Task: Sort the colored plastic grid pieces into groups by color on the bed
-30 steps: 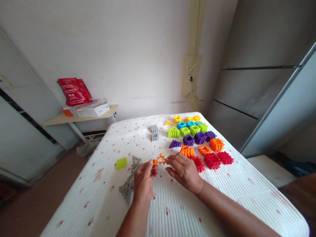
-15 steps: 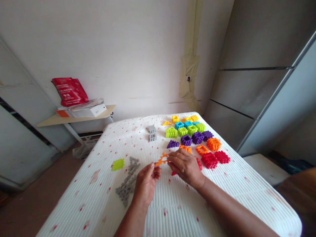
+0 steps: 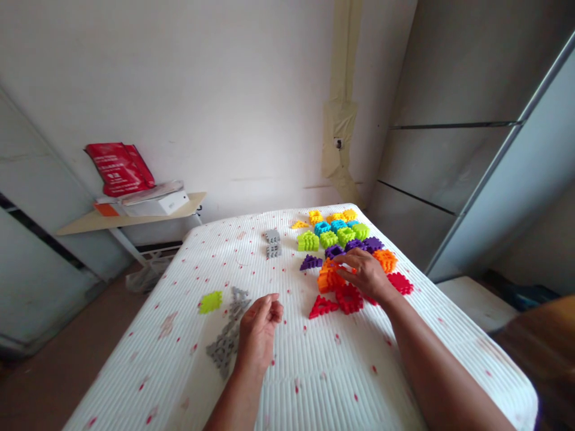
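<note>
My right hand [image 3: 366, 272] reaches over a stack of orange interlocking plastic pieces [image 3: 329, 278], and its thumb and fingers are on an orange piece at the top. Part of that stack is hidden by the fingers. My left hand [image 3: 260, 323] hovers with curled fingers, and nothing shows in it. Grey interlocking pieces [image 3: 222, 347] lie beside it on the left. Just in front of the orange stack are a red triangular piece [image 3: 322, 306] and a red block stack [image 3: 349, 298]. A purple triangular stack [image 3: 311, 262] stands behind.
Rows of green [image 3: 308, 241], blue [image 3: 322, 228] and yellow pieces [image 3: 315, 216] stand toward the far edge of the padded surface [image 3: 314, 383]. Grey blocks [image 3: 272, 242] and a flat green square [image 3: 210, 301] lie left of them. A side shelf [image 3: 76, 223] holds a red bag [image 3: 119, 169].
My left hand has let go of the orange piece. My right hand has moved right and away from me to the orange stack, leaving the red pieces more visible.
</note>
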Demonstrator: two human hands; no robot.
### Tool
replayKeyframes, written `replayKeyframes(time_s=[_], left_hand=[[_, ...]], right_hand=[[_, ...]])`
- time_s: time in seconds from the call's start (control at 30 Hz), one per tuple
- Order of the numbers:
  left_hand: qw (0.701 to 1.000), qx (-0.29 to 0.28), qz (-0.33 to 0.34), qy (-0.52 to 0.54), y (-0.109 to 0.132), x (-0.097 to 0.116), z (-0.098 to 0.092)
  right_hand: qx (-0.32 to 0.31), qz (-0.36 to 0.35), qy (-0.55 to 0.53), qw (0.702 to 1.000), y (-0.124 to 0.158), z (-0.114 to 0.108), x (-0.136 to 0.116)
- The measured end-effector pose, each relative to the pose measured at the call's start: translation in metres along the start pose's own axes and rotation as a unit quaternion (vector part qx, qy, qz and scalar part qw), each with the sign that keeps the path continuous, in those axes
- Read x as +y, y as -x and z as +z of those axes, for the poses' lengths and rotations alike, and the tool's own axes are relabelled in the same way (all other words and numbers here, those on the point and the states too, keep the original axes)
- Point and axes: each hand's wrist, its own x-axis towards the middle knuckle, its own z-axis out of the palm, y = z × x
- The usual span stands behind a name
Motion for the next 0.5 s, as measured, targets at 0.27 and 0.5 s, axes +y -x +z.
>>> replayKeyframes(time_s=[0.27,0.5], left_hand=[[1.000,0.012,0.005,0.006,-0.0011,0.0007,-0.0010],[1.000,0.014,0.014,0.002,-0.0009,0.0016,-0.0010]], right_hand=[[-0.009,-0.027,0.014,0.999,-0.0029,0.0008,-0.0020],[-0.038,-0.017,0.044,0.998,-0.0031,0.0037,0.0002]])
